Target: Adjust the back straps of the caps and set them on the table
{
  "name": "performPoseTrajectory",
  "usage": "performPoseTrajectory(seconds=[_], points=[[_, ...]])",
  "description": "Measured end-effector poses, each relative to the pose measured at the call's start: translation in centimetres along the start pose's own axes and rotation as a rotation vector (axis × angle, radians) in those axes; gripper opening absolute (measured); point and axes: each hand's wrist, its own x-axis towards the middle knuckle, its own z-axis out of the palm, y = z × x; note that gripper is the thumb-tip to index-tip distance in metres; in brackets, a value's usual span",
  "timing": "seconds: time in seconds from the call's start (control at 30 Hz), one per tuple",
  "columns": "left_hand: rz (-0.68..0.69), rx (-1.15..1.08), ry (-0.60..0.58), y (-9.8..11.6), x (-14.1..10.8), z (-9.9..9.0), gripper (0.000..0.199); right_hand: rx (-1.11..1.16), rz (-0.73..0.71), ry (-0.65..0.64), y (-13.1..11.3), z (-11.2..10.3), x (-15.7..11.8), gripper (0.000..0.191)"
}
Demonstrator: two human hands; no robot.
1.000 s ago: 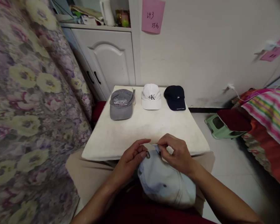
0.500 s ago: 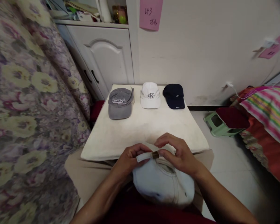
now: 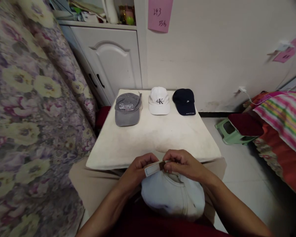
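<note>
A pale blue cap rests in my lap, its back opening facing up and away from me. Its rear strap runs through a brownish buckle. My left hand is closed on the strap's left part, with the loose end sticking out over the thumb. On the buckle's right side, my right hand pinches the strap between thumb and fingers. Across the table's far side sit a grey cap, a white cap and a navy cap.
The cream-covered table stands right before my knees. A floral curtain hangs at left, beside a white cabinet. To the right are a green stool with a dark red top and a bed with a striped cover.
The fingers of my right hand have come down from a spread position and closed on the strap by the buckle. The strap's loose end has tilted a little; the other caps stay put.
</note>
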Motion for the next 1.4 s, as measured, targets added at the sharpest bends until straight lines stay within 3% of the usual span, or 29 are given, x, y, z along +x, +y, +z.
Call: performPoseTrajectory(seconds=[0.07, 0.17, 0.3, 0.4, 0.5, 0.73, 0.87, 1.03, 1.17, 1.4], points=[[0.005, 0.064, 0.003, 0.0, -0.1, -0.1, 0.027, -0.207, -0.11, 0.125, 0.0, 0.1, 0.1, 0.007], [0.039, 0.152, 0.06, 0.1, 0.0, -0.1, 0.029, -0.449, -0.322, 0.282, -0.4, 0.4, 0.1, 0.023], [0.094, 0.243, 0.071, 0.0, 0.2, 0.3, 0.028, -0.618, -0.372, 0.203, -1.1, 1.5, 0.2, 0.035], [0.112, 0.25, 0.061, -0.3, 0.4, 0.3, 0.026, -0.728, -0.318, 0.2, -1.2, 2.2, 0.3, 0.02], [0.072, 0.23, 0.068, -0.6, 0.4, 0.0, 0.028, -0.667, -0.304, 0.221, -1.2, 2.5, 0.2, 0.005], [0.02, 0.102, 0.046, -0.5, 0.0, 0.0, 0.035, -0.056, -0.137, 0.384, -1.4, 1.3, -0.2, 0.014], [0.007, 0.114, -0.027, 0.0, 0.0, -0.1, 0.036, 0.147, -0.017, 0.362, -1.1, 0.7, -0.4, 0.023], [0.054, 0.276, -0.115, 1.5, -0.3, -0.2, 0.033, 0.125, -0.021, 0.312, -1.4, 0.7, -0.3, 0.018], [0.169, 0.458, -0.105, 2.4, -0.5, 0.2, 0.021, 0.049, -0.067, 0.253, -1.9, 1.1, -0.1, 0.013], [0.074, 0.175, -0.091, 1.8, 0.0, 0.6, 0.026, -0.197, -0.197, 0.288, -2.4, 0.8, -0.2, 0.011]])
